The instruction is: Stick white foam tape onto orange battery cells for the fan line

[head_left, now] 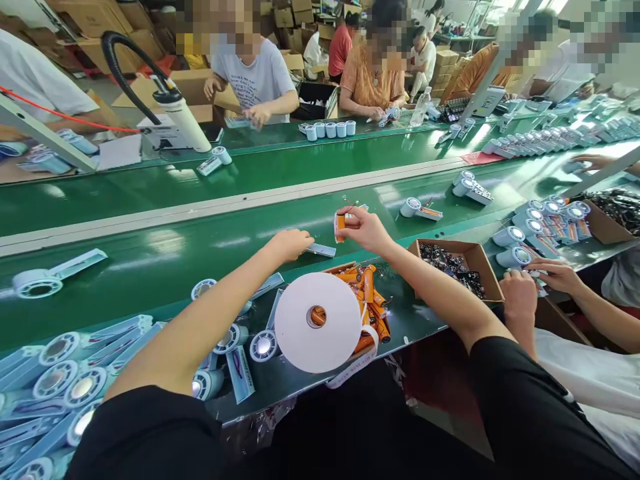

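Observation:
My left hand [293, 245] is closed on a light-blue handheld fan housing [321, 250], whose flat handle sticks out past my fingers to the right; my palm hides the rest. Just above and to the right, my right hand [367, 230] pinches an orange cylindrical battery [341, 227] upright, with a pale strip along its side and thin wires at the top. Below both hands stands a large roll of white tape [295, 327]. It partly covers a box of orange wired batteries [370, 293].
Many fan housings [60, 380] are piled at the left. A carton of small black parts [450, 267] stands right, beside a co-worker's hands [520, 290]. The green conveyor belt [150, 247] carries scattered fans. Across it are other people and a white fume-extractor-like cylinder [185, 123].

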### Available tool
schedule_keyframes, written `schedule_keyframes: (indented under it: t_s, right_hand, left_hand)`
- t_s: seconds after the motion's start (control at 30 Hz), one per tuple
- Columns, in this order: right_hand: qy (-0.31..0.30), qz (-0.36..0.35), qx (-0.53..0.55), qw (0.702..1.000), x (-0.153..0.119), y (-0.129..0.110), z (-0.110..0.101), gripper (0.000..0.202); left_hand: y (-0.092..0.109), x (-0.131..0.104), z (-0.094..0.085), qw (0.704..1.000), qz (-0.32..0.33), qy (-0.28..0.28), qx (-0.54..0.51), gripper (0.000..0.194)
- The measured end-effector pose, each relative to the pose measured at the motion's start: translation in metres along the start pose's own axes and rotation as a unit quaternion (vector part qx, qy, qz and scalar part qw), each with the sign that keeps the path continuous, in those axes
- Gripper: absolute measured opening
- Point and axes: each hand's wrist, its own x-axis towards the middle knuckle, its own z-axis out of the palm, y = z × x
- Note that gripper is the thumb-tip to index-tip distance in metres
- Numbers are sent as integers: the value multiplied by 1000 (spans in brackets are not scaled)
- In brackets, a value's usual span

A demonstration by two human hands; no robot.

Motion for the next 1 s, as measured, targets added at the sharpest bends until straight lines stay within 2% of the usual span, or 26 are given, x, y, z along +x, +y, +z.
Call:
schedule_keyframes:
  t_s: [0.13, 0.33, 0.43, 0.67, 0.77, 0.9, 0.97, 1.0]
  right_hand:
    - [-47, 3, -75, 996, 30, 30, 10, 52]
    - [-83, -2, -150, 985, 35, 60, 12, 49]
    - [-76, -3, -174, 982, 33, 64, 9, 48]
    - [-49, -3, -283, 958, 31, 60, 0, 50]
    - [-75, 13, -357, 931, 30, 54, -5, 46]
    - [-155, 18, -443, 883, 19, 44, 0, 39]
    - [-200, 8, -484, 852, 19, 47, 6, 39]
    - [-220, -1, -522, 824, 22, 51, 10, 43]
  left_hand:
    - [-1, -1, 8, 1000, 17, 9, -18, 47]
    - [7, 27, 10, 998, -27, 7, -63, 33]
    - [12, 37, 3, 994, -53, 10, -90, 27]
    - [18, 38, -5, 986, -76, 45, -139, 17]
    - [21, 41, -6, 982, -81, 60, -160, 17]
    - [35, 29, -10, 970, -106, 86, -203, 21]
    - [40, 23, -10, 962, -115, 95, -230, 19]
    - [41, 22, -9, 958, -117, 98, -244, 17]
